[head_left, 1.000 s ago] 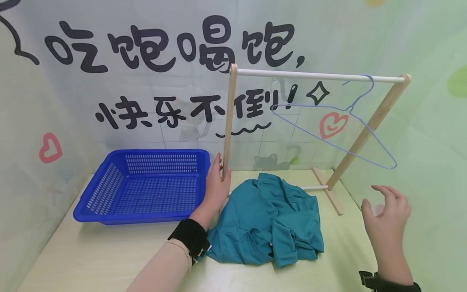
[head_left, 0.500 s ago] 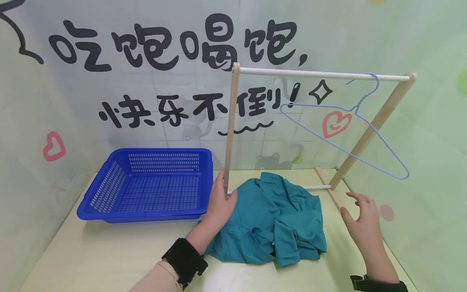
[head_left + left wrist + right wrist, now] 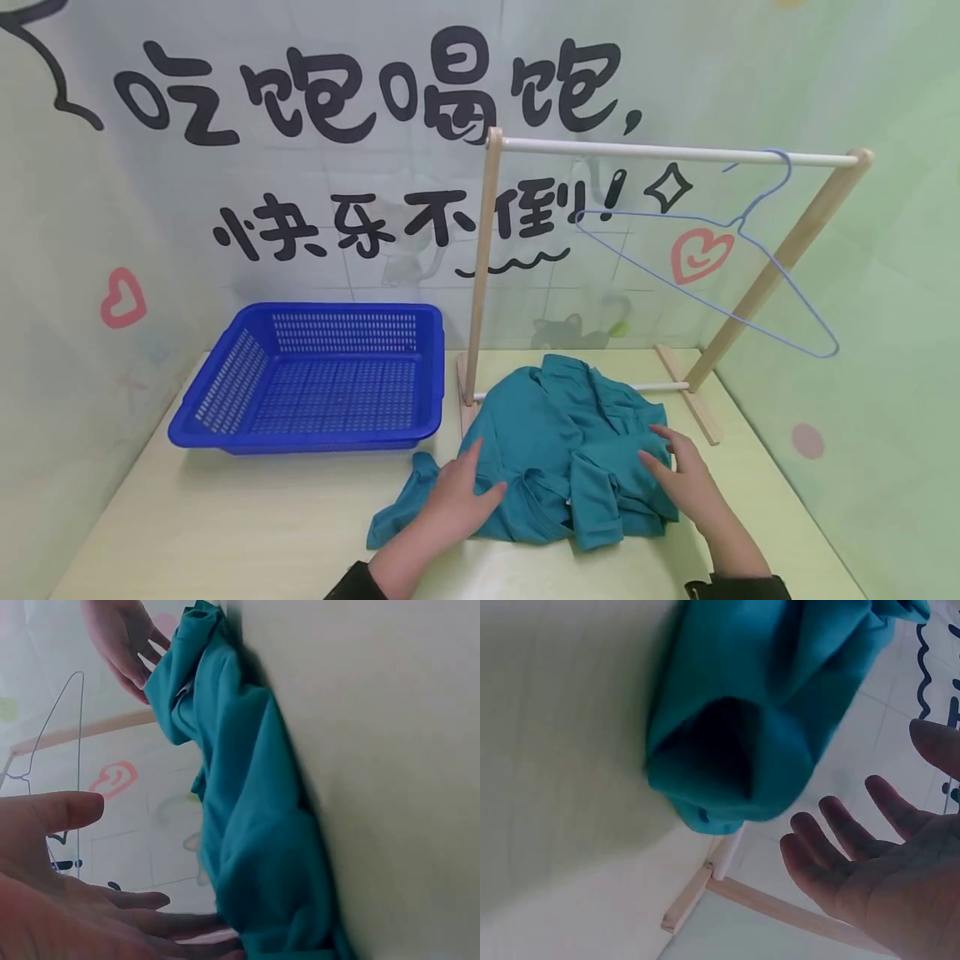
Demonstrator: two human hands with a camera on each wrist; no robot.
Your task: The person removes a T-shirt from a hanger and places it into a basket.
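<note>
A crumpled teal garment (image 3: 540, 442) lies on the table in front of the rack, one sleeve reaching out to the left. Over its left part is my left hand (image 3: 459, 500), thumb and fingers spread; in the left wrist view its fingertips (image 3: 217, 924) come right to the cloth. At the garment's right side my right hand (image 3: 686, 475) has its fingers extended, and the right wrist view shows them beside an open cuff (image 3: 712, 757). Neither hand grips the cloth. From the rack's white rail (image 3: 637, 152) hangs a thin blue wire hanger (image 3: 697, 287).
A blue perforated basket (image 3: 300, 446) stands to the left on the pale table (image 3: 225, 517). The rack's wooden posts (image 3: 483, 267) and feet (image 3: 693, 400) rise behind the garment. Printed curtain walls (image 3: 885, 333) enclose the back and sides.
My left hand has left the rack's left post and come down to the garment. My right hand has moved left from beyond the rack's right foot to the garment's right side.
</note>
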